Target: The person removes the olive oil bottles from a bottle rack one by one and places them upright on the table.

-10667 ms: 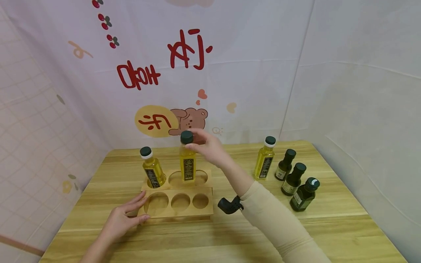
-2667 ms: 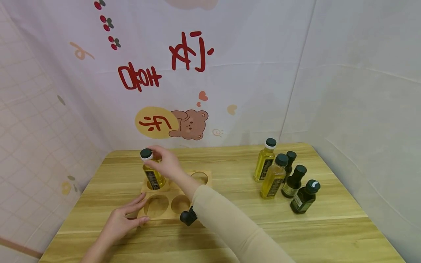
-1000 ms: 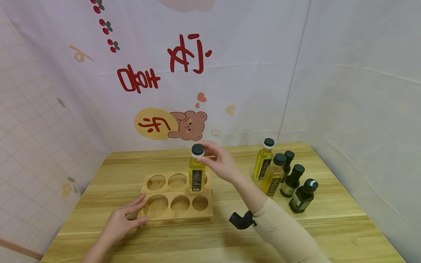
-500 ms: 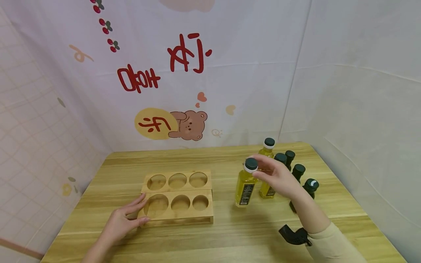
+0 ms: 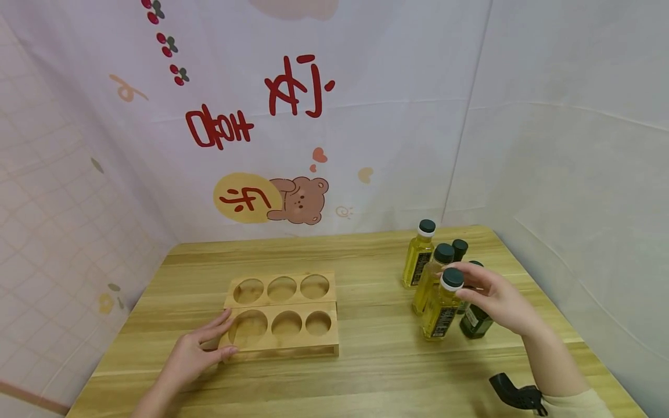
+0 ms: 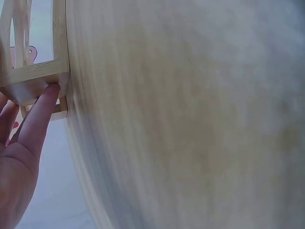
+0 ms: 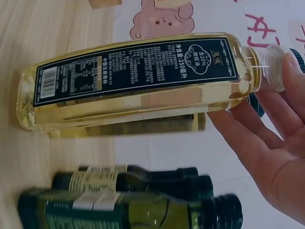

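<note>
My right hand (image 5: 493, 296) pinches the neck of a clear bottle of yellow oil (image 5: 441, 310), just under its dark green cap. In the right wrist view this oil bottle (image 7: 138, 78) shows a black label with white print. Its base is close over the table at the right. Directly behind stands a second yellow oil bottle (image 5: 424, 287), partly covered by it. On the left, a two-tier wooden rack (image 5: 282, 303) with round holes sits on the table. My left hand (image 5: 190, 354) touches the rack's left end with straight fingers; in the left wrist view, one finger (image 6: 40, 117) presses the end board.
A third yellow oil bottle (image 5: 418, 261) stands at the back right. Several dark green bottles stand close together there, one squat (image 5: 475, 322), others partly hidden by my right hand. A white patterned cloth (image 5: 392, 145) hangs behind the wooden table (image 5: 366, 371).
The two oil bottles at the rack's upper tier have left it. One now stands at the right; my right hand has carried the other rightward beside it. My left hand stays at the rack.
</note>
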Demonstrator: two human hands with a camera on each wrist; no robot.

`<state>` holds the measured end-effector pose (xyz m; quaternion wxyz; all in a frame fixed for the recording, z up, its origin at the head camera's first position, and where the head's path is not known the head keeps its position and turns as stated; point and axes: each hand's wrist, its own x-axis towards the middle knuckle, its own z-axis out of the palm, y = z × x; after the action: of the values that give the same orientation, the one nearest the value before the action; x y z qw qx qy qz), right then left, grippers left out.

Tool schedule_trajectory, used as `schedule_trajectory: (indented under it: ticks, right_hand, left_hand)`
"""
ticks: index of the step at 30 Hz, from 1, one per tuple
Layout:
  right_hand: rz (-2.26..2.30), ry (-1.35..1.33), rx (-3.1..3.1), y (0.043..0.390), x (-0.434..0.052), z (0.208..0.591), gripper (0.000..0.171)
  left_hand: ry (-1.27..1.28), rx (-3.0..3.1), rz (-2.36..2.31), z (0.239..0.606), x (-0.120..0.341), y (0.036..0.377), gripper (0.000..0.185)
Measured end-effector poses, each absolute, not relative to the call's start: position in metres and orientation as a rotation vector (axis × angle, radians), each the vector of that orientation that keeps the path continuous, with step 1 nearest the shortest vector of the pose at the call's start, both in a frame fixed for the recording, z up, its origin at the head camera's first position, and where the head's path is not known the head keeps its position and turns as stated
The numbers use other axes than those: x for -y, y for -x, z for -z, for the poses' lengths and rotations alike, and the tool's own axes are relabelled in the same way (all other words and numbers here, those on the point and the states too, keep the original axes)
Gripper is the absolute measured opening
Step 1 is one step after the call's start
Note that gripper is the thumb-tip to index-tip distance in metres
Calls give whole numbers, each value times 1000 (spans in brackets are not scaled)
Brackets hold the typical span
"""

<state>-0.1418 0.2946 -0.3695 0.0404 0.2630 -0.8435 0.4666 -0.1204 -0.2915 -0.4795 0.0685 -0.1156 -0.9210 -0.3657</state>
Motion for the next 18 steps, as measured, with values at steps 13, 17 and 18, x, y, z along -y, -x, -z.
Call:
schedule_trajectory:
  ticks: [13, 17, 18]
  right_hand:
    - [-1502, -833, 2593, 137, -305, 370, 42]
    - [-1487, -799, 2620, 135, -307, 368, 41]
    - [-1479, -788, 2630, 135, -308, 368, 41]
  left_hand:
    - [341, 2771, 1139, 481, 292, 121, 66]
    - [342, 2778, 1115, 481, 292, 121, 66]
    - [342, 2781, 1107, 481, 292, 121, 66]
